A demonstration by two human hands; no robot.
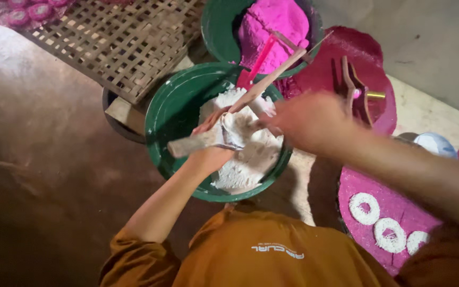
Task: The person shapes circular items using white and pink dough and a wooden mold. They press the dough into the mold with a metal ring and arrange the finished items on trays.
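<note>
The left hand (212, 139) is closed around a flat wooden stick (251, 95) caked with white paste, gripping it low down where a lump of the paste (238, 133) clings; the stick slants from about 8 o'clock up toward 2 o'clock across the green basin (171, 114). The right hand (306, 119), blurred, sits just at 3 o'clock of the left, its fingers pinched narrow on the paste at the stick; whether it holds anything more I cannot tell. The basin lies at the middle of the view and holds a mass of white paste (245, 165). At 12 o'clock a second green basin (219, 26) holds pink paste (272, 24) with a pink scraper (255, 66) leaning from it. At 11 o'clock lies a woven lattice tray (118, 42). At 4 o'clock, white rings (389, 234) rest on a pink-dusted board (357, 186). An orange shirt (261, 250) fills 6 o'clock
</note>
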